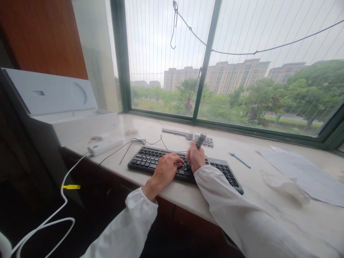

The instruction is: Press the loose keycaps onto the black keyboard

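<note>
A black keyboard (145, 159) lies along the front of the worktop, with keys missing their caps on its right part. My left hand (167, 168) rests on its middle, fingers bent and pressed together by a key; I cannot make out what is between them. Just beside it, my right hand (195, 157) is closed in a fist round the thick dark grey handle of a tool (200, 140), which points up and away. The tool's working end is hidden by my hand. Loose dark keycaps (206, 141) are laid out in rows behind the keyboard.
A white power strip (106, 145) with a white cable (65, 193) sits at the left, before an open white box (83, 125). The keyboard's thin cable (137, 141) is bundled behind it. To the right lie a blue stick-like tool (240, 160), crumpled tissue (285, 184) and paper sheets (306, 175).
</note>
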A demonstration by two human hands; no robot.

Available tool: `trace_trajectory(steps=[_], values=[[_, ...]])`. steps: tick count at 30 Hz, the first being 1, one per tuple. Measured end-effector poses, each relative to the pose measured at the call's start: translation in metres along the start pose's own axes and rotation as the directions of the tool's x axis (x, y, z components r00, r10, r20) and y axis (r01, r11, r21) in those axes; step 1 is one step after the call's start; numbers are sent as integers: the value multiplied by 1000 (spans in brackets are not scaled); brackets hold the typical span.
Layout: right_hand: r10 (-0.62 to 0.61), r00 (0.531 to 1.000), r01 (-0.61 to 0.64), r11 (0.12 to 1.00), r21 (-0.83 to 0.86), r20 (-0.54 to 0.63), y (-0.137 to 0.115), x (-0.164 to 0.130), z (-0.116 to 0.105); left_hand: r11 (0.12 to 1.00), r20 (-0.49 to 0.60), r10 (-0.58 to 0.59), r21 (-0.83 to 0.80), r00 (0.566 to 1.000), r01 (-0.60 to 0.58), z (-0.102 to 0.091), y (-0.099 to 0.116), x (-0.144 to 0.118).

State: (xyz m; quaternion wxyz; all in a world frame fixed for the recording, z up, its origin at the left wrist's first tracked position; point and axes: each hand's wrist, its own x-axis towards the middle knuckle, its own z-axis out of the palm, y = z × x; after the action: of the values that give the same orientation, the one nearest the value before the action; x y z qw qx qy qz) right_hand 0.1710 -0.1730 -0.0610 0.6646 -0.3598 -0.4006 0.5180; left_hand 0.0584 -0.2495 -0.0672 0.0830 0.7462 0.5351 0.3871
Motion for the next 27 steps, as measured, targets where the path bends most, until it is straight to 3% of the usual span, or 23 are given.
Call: trace_trajectory(steps=[7, 17, 20, 22, 24, 27], values=[[42, 995, -45, 999, 28, 85, -2, -3, 1, 1000, -6, -8, 12, 1000, 8, 3, 0, 1], [170, 983, -170, 985, -8, 62, -2, 4, -2, 1000, 8, -23, 15, 1000, 23, 0, 0, 2], [153, 977, -149, 988, -35, 150, -2, 3, 0, 1000, -1, -14, 8, 1000, 14, 2, -4, 2], [97, 966, -80, 994, -78, 241, -1, -1, 1, 1000, -3, 5, -7, 1000, -5, 3, -8, 2], [-12, 947, 73, 981, -179, 320, -1, -6, 2, 999, 0, 32, -32, 999, -32, 3, -11, 1], [-220, 876, 391, 844, -367, 429, -2, -13, 1, 995, 11, 66, -73, 998, -65, 0, -13, 1]])
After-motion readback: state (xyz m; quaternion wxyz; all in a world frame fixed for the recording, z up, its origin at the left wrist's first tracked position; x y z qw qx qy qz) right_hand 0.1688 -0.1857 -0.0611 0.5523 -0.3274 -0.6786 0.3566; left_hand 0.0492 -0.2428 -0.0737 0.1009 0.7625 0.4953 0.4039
